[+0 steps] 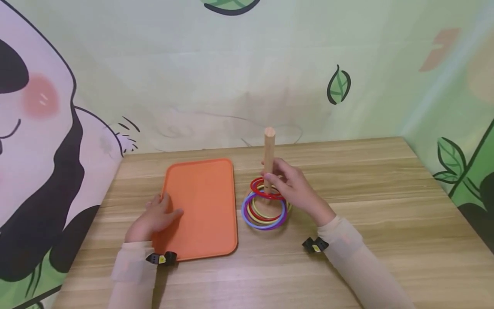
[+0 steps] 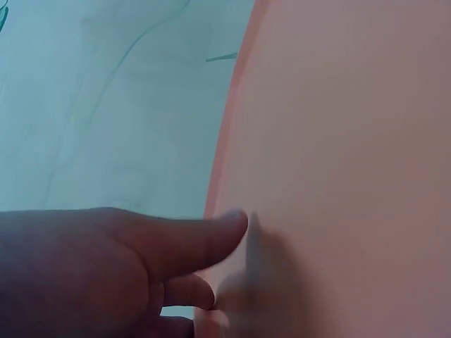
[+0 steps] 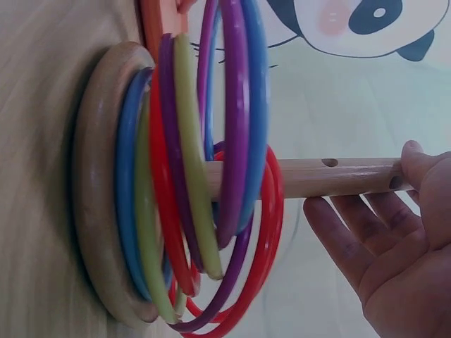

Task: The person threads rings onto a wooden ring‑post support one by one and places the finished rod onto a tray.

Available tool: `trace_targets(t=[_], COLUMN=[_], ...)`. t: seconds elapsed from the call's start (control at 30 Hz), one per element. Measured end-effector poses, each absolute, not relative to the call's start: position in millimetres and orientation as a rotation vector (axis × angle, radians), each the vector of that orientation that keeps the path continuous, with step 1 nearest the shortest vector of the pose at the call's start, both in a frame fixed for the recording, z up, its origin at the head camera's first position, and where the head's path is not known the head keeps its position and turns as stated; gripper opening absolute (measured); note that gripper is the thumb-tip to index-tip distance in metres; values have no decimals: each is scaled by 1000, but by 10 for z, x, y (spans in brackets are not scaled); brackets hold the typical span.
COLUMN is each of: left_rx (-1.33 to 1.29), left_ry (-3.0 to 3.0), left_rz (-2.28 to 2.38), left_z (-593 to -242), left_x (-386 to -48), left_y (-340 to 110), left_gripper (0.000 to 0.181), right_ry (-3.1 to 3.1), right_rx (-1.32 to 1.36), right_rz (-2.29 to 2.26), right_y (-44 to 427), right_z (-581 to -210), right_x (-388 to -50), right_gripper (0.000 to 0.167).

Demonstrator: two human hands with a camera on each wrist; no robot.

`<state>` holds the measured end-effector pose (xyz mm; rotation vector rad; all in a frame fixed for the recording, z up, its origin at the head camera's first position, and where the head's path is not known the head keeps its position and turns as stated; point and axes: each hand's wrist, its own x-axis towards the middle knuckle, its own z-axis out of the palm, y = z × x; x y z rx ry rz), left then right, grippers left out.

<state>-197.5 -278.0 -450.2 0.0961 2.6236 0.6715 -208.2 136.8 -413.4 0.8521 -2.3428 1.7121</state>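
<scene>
On the wooden table, the left hand point(image 1: 148, 221) rests at the left edge of an orange tray point(image 1: 204, 201). Its thumb reaches over the tray's flat surface, and the fingers lie by the rim point(image 2: 224, 141). The right hand point(image 1: 291, 184) holds an upright wooden peg point(image 1: 269, 148), thumb in front and fingers partly hidden behind. Around the peg hang and lie several thin rings in blue, purple, red and yellow-green. A red ring point(image 3: 273, 211) sits tilted on the peg. A round wooden base point(image 3: 95, 183) supports the stack in the right wrist view.
The peg stands just right of the tray on the table point(image 1: 370, 193). Behind the table rises a wall point(image 1: 289, 64) printed with a panda and leaves. A small black device point(image 1: 314, 245) is strapped at the right wrist, with another point(image 1: 162, 258) at the left.
</scene>
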Motion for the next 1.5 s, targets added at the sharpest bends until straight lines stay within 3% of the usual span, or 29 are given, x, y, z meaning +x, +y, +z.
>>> trace_targets(t=[0.17, 0.43, 1.03, 1.5], left_rx=[95, 179, 139, 262], left_ry=[2639, 2691, 2674, 2722], left_rz=[657, 581, 611, 617], left_z=[-4469, -4383, -4404, -4459], left_x=[-1966, -1960, -1952, -1913], left_y=[-2745, -2657, -2632, -2430], left_gripper=[80, 67, 72, 71], right_ry=[-2338, -2327, -2302, -2283], right_rx=[873, 875, 842, 796], right_rz=[1702, 1681, 1680, 1676], right_y=[1386, 1408, 1433, 1570], right_z=[-4104, -4092, -3994, -3916], right_x=[-2068, -2067, -2020, -2014], right_gripper=[28, 28, 29, 30])
